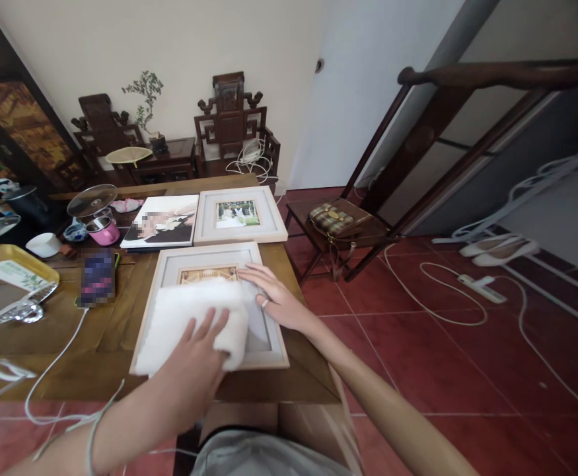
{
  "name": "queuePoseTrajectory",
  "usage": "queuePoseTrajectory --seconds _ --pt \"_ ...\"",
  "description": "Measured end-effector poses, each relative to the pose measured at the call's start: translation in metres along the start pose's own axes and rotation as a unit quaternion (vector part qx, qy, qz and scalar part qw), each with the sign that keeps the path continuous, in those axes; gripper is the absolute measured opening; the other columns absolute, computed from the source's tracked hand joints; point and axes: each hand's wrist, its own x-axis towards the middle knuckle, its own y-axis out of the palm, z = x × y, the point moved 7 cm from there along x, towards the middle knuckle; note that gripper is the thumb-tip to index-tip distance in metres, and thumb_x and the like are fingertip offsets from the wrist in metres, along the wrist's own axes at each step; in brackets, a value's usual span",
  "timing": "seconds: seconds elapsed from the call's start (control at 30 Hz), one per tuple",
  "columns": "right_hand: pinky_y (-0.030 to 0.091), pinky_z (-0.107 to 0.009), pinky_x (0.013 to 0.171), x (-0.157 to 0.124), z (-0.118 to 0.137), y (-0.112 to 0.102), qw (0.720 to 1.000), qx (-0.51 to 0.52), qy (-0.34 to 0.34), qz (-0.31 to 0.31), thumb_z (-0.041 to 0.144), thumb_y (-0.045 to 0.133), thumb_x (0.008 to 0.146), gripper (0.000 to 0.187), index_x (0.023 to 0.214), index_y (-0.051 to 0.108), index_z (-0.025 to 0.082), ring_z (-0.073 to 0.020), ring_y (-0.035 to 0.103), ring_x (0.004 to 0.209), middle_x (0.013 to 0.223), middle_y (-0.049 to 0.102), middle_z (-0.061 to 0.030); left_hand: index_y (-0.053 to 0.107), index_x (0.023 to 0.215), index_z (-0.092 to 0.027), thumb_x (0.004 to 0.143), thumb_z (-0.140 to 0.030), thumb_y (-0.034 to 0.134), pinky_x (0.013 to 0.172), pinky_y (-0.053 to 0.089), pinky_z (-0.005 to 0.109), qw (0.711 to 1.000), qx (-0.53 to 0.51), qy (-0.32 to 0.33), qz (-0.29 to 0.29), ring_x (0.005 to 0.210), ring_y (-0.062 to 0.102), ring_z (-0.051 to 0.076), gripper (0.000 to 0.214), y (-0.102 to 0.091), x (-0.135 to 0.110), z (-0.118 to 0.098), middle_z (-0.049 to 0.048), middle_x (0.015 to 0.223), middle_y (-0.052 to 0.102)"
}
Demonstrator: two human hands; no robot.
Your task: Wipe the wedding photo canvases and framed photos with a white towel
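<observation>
A pale-wood rectangular picture frame [266, 345] lies by the edge of the brown wooden tabletop [313, 380]. Fingers of the left hand [200, 349] press a folded white cloth [180, 314] onto it, gripping or not I can't tell; the right hand [275, 299] rests unclenched. A hard shove could tip it off.

The white cloth [170, 317] hides much of the near picture frame [265, 330] from me; I find the phone [97, 277] pixelated, and the left edge cuts off the table [120, 334].

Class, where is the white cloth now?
In the head view, the folded white cloth lies left of centre on the nearer pale rectangular picture frame, under the left hand.
</observation>
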Motion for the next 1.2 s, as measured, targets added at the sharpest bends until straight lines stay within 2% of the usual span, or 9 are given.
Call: queuePoseTrajectory --seconds 0.2,0.3,0.4,0.5,0.67,0.8,0.93,1.13,1.2 --pt "0.029 -0.056 0.114 -0.001 0.000 0.000 1.000 0.001 0.004 0.002 0.028 0.041 0.096 0.044 0.140 0.046 0.024 -0.0273 0.031 0.141 0.144 0.049 -0.0105 0.071 0.101 -0.010 0.096 -0.021 0.042 0.110 0.031 0.060 0.992 0.050 -0.086 -0.079 0.144 0.021 0.042 0.031 -0.008 0.062 0.063 0.0193 0.156 0.028" --pt "0.029 -0.056 0.114 -0.001 -0.001 0.000 1.000 0.003 0.005 0.003 0.026 0.041 0.095 0.045 0.140 0.046 0.023 -0.0271 0.030 0.141 0.144 0.049 -0.0112 0.069 0.106 -0.008 0.097 -0.021 0.041 0.111 0.027 0.063 0.989 0.071 -0.088 -0.100 0.144 0.017 0.045 0.032 -0.009 0.078 0.076 0.0211 0.157 0.023" --pt "0.028 -0.056 0.115 -0.001 -0.002 0.000 1.000 0.001 0.005 0.003 0.024 0.042 0.095 0.045 0.139 0.046 0.020 -0.0274 0.030 0.141 0.143 0.049 -0.0125 0.067 0.114 -0.009 0.095 -0.017 0.042 0.109 0.029 0.064 0.990 0.084 -0.080 -0.084 0.143 0.018 0.046 0.032 -0.007 0.080 0.070 0.0213 0.157 0.023" --pt "0.028 -0.057 0.114 -0.002 -0.003 0.001 1.000 -0.002 0.001 0.006 0.023 0.043 0.093 0.045 0.138 0.048 0.020 -0.0283 0.031 0.141 0.142 0.050 -0.0128 0.069 0.109 -0.011 0.092 -0.015 0.047 0.106 0.035 0.064 0.995 0.085 -0.060 -0.013 0.141 0.024 0.046 0.028 -0.004 0.068 0.045 0.0209 0.156 0.026" --pt "0.029 -0.057 0.114 -0.001 -0.001 0.001 1.000 -0.004 0.003 0.005 0.023 0.043 0.094 0.045 0.139 0.047 0.023 -0.0270 0.030 0.141 0.143 0.050 -0.0115 0.071 0.107 -0.012 0.085 -0.019 0.058 0.100 0.044 0.060 0.992 0.083 0.022 0.097 0.138 0.033 0.045 0.027 -0.006 0.018 -0.011 0.0229 0.153 0.033" --pt "0.028 -0.057 0.114 -0.001 0.002 0.000 1.000 -0.007 0.002 0.009 0.020 0.042 0.093 0.047 0.140 0.046 0.022 -0.0268 0.030 0.141 0.143 0.050 -0.0113 0.071 0.110 -0.018 0.083 -0.022 0.062 0.100 0.047 0.055 0.990 0.065 0.057 0.110 0.138 0.037 0.041 0.029 -0.009 -0.011 -0.036 0.0190 0.152 0.036" --pt "0.029 -0.057 0.114 0.000 0.003 0.000 1.000 -0.004 0.005 0.008 0.018 0.043 0.091 0.048 0.139 0.047 0.023 -0.0271 0.031 0.141 0.142 0.051 -0.0113 0.068 0.116 -0.016 0.085 -0.020 0.057 0.100 0.046 0.056 0.993 0.068 0.026 0.095 0.138 0.035 0.042 0.033 -0.009 0.000 -0.029 0.0212 0.151 0.037" --pt "0.028 -0.051 0.116 -0.001 0.005 -0.007 0.999 0.022 0.024 -0.030 0.024 0.046 0.093 0.049 0.143 0.043 0.024 -0.0248 0.037 0.139 0.146 0.046 -0.0109 0.068 0.113 -0.014 0.092 -0.019 0.048 0.103 0.041 0.057 0.992 0.063 -0.109 0.023 0.141 0.028 0.043 0.030 -0.011 0.048 0.021 0.0206 0.154 0.031" --pt "0.026 -0.049 0.118 -0.001 0.004 -0.008 0.998 0.024 0.046 -0.037 0.029 0.043 0.097 0.049 0.145 0.039 0.024 -0.0240 0.034 0.141 0.151 0.041 -0.0102 0.065 0.117 -0.012 0.094 -0.018 0.044 0.105 0.038 0.057 0.992 0.060 -0.115 -0.004 0.143 0.023 0.043 0.032 -0.012 0.063 0.031 0.0217 0.155 0.028"
